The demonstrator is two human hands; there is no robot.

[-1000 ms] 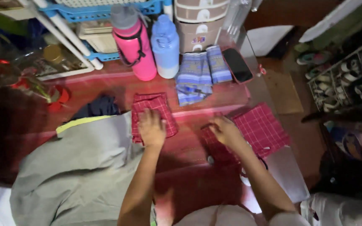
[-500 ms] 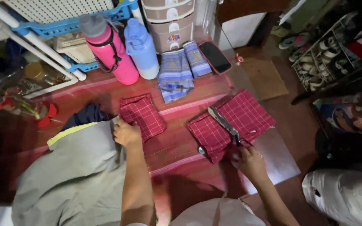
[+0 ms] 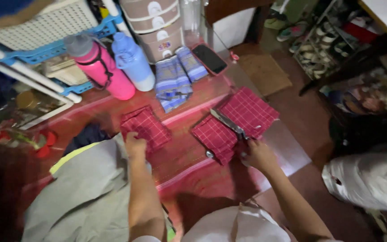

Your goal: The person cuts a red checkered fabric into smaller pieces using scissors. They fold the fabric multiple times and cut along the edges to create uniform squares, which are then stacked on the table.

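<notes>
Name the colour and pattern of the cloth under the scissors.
Red with a thin pale check, on the cloth, seen in the head view.

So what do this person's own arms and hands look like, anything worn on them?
Both forearms are bare: no sleeves, gloves, watch or bracelet can be made out on the left hand or the right hand. Rings on the fingers are too blurred to tell.

I look down on a reddish-brown worktop point(image 3: 189, 166) with a glossy clear cover that catches pale streaks of light. Behind it stand a white lattice basket point(image 3: 32, 22) on a blue rack point(image 3: 45, 51) and stacked beige plastic drawers point(image 3: 155, 22). The floor point(image 3: 301, 112) is dark red-brown, with a tan mat point(image 3: 265, 74). At right, a dim shoe rack point(image 3: 323, 45) holds sandals.
</notes>
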